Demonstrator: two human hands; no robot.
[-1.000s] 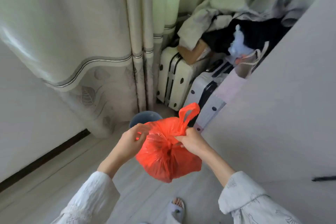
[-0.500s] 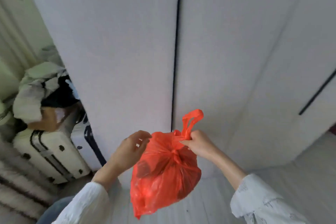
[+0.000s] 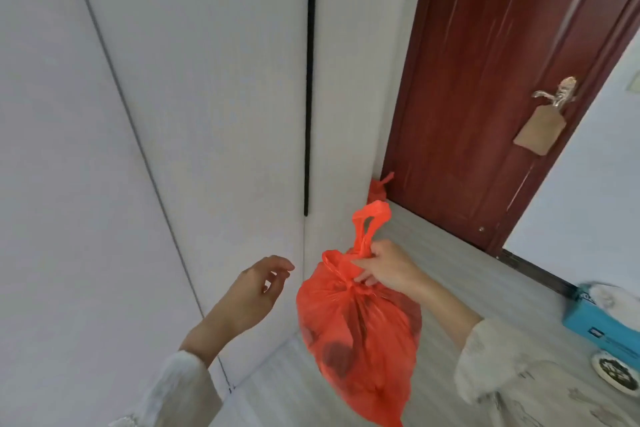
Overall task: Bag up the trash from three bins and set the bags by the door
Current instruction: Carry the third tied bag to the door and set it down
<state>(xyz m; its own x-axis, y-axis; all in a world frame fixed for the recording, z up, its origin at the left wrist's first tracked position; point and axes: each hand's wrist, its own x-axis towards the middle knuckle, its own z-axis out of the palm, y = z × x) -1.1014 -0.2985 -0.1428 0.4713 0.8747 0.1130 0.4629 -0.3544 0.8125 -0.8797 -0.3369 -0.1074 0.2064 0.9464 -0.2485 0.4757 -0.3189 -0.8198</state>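
A dark red door (image 3: 485, 87) fills the upper right of the frame, with what looks like a second red bag (image 3: 378, 191) at its lower left corner. Low in the centre hangs the knotted red bag (image 3: 360, 340), long axis vertical, handles pointing up. The right hand (image 3: 388, 269) pinches its neck, while the left hand (image 3: 254, 289) hovers beside it, loosely curled and empty.

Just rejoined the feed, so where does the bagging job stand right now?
Done: at least one tied red bag already sits on the floor by the dark red door. In hand: the right hand grips a second knotted red bag by its handles, off the floor; the left hand holds nothing. Left: set it beside the door. Further bags can't be confirmed.
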